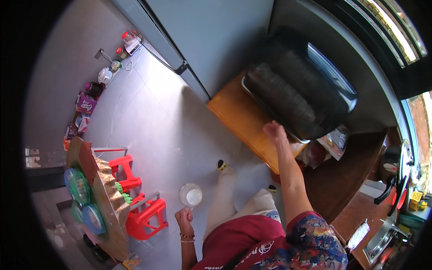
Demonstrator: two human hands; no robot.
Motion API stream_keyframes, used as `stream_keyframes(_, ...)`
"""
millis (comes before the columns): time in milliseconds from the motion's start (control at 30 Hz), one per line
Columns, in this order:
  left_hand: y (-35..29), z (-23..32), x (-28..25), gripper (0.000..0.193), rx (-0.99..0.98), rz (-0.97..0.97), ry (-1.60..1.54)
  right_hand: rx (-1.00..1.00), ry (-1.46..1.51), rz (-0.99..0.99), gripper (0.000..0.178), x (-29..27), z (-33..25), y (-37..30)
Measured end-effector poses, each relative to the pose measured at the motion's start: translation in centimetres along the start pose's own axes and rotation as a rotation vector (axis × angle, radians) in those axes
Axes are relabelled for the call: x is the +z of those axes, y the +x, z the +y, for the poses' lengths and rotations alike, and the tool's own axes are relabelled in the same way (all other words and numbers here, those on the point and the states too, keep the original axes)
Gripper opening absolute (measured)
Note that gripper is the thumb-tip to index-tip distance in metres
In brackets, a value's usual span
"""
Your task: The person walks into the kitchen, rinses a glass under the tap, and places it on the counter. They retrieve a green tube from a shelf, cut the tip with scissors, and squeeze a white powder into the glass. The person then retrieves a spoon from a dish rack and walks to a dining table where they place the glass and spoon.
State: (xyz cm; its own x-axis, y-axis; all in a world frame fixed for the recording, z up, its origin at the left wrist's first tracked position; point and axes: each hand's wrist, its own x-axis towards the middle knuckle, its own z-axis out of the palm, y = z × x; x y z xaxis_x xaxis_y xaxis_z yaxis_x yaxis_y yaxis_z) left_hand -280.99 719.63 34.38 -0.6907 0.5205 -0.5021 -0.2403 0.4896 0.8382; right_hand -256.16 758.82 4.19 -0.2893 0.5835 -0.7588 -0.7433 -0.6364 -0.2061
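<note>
Low on the left, my left hand [184, 217] is closed round the handle of a clear glass cup [191, 195]. Something white lies in the cup; whether it is liquid or powder I cannot tell. My right arm stretches forward, and my right hand [275, 132] is at the near edge of a large black appliance [288, 90] with a rounded, glossy front and light trim. Its fingers are blurred and partly hidden, so touch or grip does not show. The appliance stands on an orange-brown wooden cabinet [234, 112].
A tall grey fridge [216, 36] stands beyond the cabinet. Red plastic stools [146, 219] and a table with covered dishes [92, 219] are at left. Boxes and jars line the left wall, with a white cord [118, 101] on the floor. A brown counter [333, 189] and sink [382, 238] lie right.
</note>
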Motion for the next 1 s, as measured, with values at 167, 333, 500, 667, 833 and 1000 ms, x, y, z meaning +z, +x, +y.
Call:
stream_keyframes(167, 7.7, 3.4, -3.8, 0.036, 0.083, -0.058, 0.118, -0.216, 0.335, 0.286, 0.022, 5.7, 0.4, 4.5)
stream_keyframes(333, 12.5, 7.3, -2.0, 0.034, 0.011, -0.046, 0.051, -0.236, 0.374, 0.272, 0.029, 3.5, 0.5, 4.6)
stream_keyframes(500, 14.4, 9.4, 2.3, 0.034, 0.052, -0.139, 0.096, -0.193, 0.328, 0.290, 0.038, 1.4, 0.0, 5.8)
stream_keyframes(667, 14.4, 10.1, 7.2, 0.034, 0.005, -0.204, 0.123, -0.059, 0.426, 0.303, 0.039, 1.4, -0.5, 5.9)
stream_keyframes(833, 13.9, 11.2, 10.8, 0.035, 0.011, -0.270, 0.139, -0.034, 0.446, 0.305, 0.038, 1.2, -0.2, 5.4)
stream_keyframes(1000, 13.5, 12.1, 12.1, 0.036, 0.010, -0.282, 0.151, -0.123, 0.420, 0.272, 0.037, 1.4, 0.6, 5.3)
